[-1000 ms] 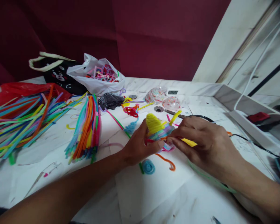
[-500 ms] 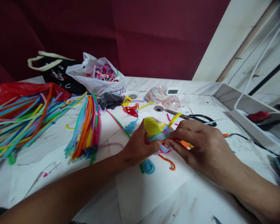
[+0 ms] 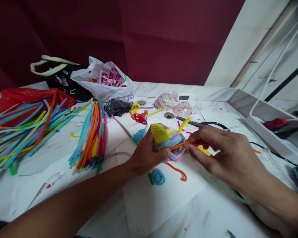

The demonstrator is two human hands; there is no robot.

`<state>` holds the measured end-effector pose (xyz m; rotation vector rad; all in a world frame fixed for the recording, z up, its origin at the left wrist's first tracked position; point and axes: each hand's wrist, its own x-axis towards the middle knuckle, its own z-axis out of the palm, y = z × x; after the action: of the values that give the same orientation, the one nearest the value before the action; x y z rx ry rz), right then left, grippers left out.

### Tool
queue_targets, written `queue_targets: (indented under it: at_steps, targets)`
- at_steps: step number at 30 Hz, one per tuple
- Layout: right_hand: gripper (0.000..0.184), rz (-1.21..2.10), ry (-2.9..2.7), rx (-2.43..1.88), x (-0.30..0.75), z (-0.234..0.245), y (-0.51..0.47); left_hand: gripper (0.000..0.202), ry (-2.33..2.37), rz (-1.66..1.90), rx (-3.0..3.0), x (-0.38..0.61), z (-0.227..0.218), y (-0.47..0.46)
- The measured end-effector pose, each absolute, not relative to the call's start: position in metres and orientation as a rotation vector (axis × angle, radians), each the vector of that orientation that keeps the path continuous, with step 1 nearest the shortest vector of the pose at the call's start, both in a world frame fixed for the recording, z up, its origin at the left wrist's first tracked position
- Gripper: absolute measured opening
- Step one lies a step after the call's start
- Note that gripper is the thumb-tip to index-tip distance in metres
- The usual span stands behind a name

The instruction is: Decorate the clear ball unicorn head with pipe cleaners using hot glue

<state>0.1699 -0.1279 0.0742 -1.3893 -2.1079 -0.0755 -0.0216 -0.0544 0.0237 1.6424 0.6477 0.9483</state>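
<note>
My left hand (image 3: 147, 152) is closed around a striped pipe-cleaner craft piece (image 3: 172, 138) in yellow, blue, lilac and pink. A clear shell shows at its right side. Between the thumb and fingers of my right hand (image 3: 213, 148) is an orange pipe cleaner (image 3: 180, 144), stretched across the front of the craft piece toward my left thumb. Below, on white paper, lie a blue pipe-cleaner coil (image 3: 158, 177) and a bent orange pipe cleaner end (image 3: 180, 172). A blue pipe-cleaner shape (image 3: 139, 135) sits behind my left hand, partly hidden.
Bundled pipe cleaners (image 3: 91, 138) and a loose heap (image 3: 22, 129) cover the left side. Behind stand a white plastic bag (image 3: 104, 89) of scraps and a black bag (image 3: 62, 81). Scissors (image 3: 188, 121), clear plastic domes (image 3: 182, 109) and a small digital display (image 3: 183, 97) lie at the back.
My right hand has moved slightly right, drawing the orange pipe cleaner out straighter across the craft piece. The craft piece has tilted a little in my left hand.
</note>
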Motion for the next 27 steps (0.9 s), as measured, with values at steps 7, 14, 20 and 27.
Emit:
queue_targets:
  at_steps: [7,14,20,27]
  targets:
    - [0.004,-0.002,-2.055,-1.422,0.1727,0.0711,-0.1237,0.047,0.567,0.966,1.649,-0.0223,0.0166,-0.0529]
    - [0.004,0.218,-1.938,-1.512,0.1707,0.0687,-0.1213,0.049,0.520,0.965,1.632,-0.0217,0.0174,-0.0525]
    - [0.002,0.346,-1.888,-1.540,0.1716,0.0699,-0.1211,0.048,0.533,0.971,1.653,-0.0216,0.0178,-0.0528]
    - [0.003,0.434,-1.850,-1.593,0.1740,0.0700,-0.1181,0.050,0.641,0.971,1.653,-0.0226,0.0203,-0.0554]
